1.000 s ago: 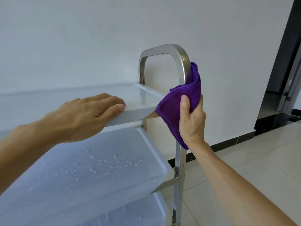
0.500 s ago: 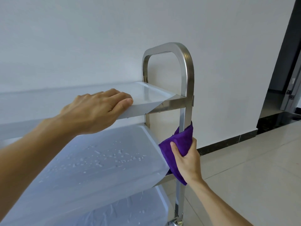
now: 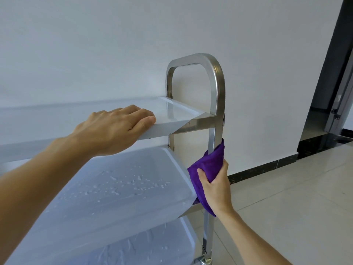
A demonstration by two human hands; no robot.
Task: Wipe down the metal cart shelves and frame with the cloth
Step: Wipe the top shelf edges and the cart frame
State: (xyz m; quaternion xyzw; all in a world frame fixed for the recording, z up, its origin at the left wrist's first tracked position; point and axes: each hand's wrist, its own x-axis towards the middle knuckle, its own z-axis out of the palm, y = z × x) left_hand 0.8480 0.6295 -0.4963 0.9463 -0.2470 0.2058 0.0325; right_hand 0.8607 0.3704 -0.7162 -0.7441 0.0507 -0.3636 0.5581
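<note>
Since a second ago the right hand (image 3: 215, 185) has slid the purple cloth (image 3: 209, 169) down the near upright (image 3: 214, 134) of the cart frame, from just under the curved handle (image 3: 206, 62) to the stretch between the top shelf (image 3: 168, 125) and the middle shelf (image 3: 133, 188); over the last half second it has barely shifted. The left hand (image 3: 116, 129) has kept its place on the top shelf's front edge.

Nearest the camera, both forearms run out of the picture at the bottom and left. The right hand grips the bunched cloth round the post, thumb pressed on the near face of the cloth; the fingers on the far side are hidden behind cloth and post. The cloth covers that part of the upright and the corner where the middle shelf meets it. Water drops lie scattered on the middle shelf, and the bottom shelf (image 3: 152, 249) below it is streaked and cut off by the frame edge. A caster at the foot of the post is only partly visible.

Farther up, the left hand lies palm down over the top shelf's rim, fingers loosely bent over the edge, not clasping it. Beyond stand the white wall (image 3: 114, 44), a dark skirting strip along the tiled floor (image 3: 296, 188), and a dark doorway (image 3: 334, 73), cropped at the right.
</note>
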